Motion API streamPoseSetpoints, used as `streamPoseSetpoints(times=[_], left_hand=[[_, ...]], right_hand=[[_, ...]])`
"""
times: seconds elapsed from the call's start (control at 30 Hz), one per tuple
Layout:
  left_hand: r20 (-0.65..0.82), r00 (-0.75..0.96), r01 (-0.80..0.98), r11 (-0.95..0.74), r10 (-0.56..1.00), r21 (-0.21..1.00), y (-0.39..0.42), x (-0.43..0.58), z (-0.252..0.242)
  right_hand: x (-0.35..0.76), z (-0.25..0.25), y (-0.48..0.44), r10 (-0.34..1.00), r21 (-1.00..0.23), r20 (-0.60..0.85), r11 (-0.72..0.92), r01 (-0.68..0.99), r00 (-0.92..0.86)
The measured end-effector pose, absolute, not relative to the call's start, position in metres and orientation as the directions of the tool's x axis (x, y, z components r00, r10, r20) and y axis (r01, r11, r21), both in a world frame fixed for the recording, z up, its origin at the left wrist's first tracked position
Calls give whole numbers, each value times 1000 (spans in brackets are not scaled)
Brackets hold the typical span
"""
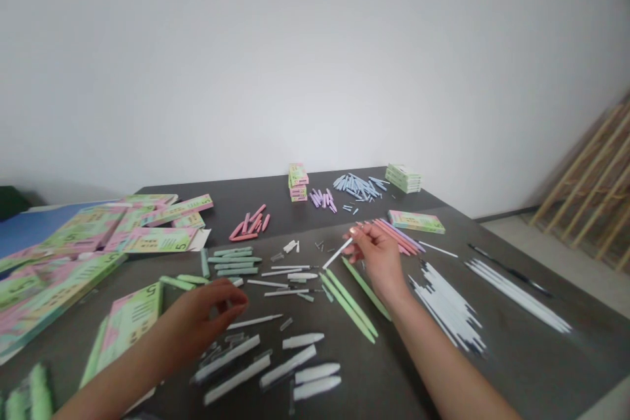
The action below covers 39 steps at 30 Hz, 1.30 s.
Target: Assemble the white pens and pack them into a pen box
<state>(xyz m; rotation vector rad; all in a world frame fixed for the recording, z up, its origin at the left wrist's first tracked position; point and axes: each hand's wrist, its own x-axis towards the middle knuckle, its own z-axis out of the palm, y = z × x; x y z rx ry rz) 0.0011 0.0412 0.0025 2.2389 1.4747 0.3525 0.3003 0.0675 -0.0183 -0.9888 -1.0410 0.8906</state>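
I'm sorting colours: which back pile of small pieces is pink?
The leftmost pile, left of the small box stack; the purple pile and blue pile lie right of that stack.

The table [522, 367] carries three long green pen barrels [350, 305], about six white pen bodies [288, 366] near its near edge, one heap each of pink caps [251, 224], lilac caps [323, 199] and blue caps [358, 186], and one white refill [338, 252] in the right hand [378, 257].

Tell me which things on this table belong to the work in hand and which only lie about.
In hand:
right hand, pinching a thin white refill
left hand, over small parts
green barrels
white barrels

Lying about:
pink caps
purple caps
blue caps
stacked boxes
flat cartons
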Motion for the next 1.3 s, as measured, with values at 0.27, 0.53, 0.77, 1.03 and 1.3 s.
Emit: streamPoseSetpoints(times=[0.27,0.53,0.77,1.03,1.3], left_hand=[[-38,428,860,-395,903,322,124,49,21],[-114,387,886,-335,915,320,137,12,29],[-200,352,922,-301,915,245,113,-27,11],[-121,262,962,-250,957,107,85,-39,-25],[-68,311,947,-303,948,103,72,-34,-14]], right_hand=[[299,-10,62,935,-944,250,293,-152,253],[282,-5,41,974,-974,223,224,-24,28],[259,-7,20,936,-904,210,296,309,-283],[254,-23,24,921,-808,187,341,480,-341],[258,-10,23,939,-909,262,317,271,-221]])
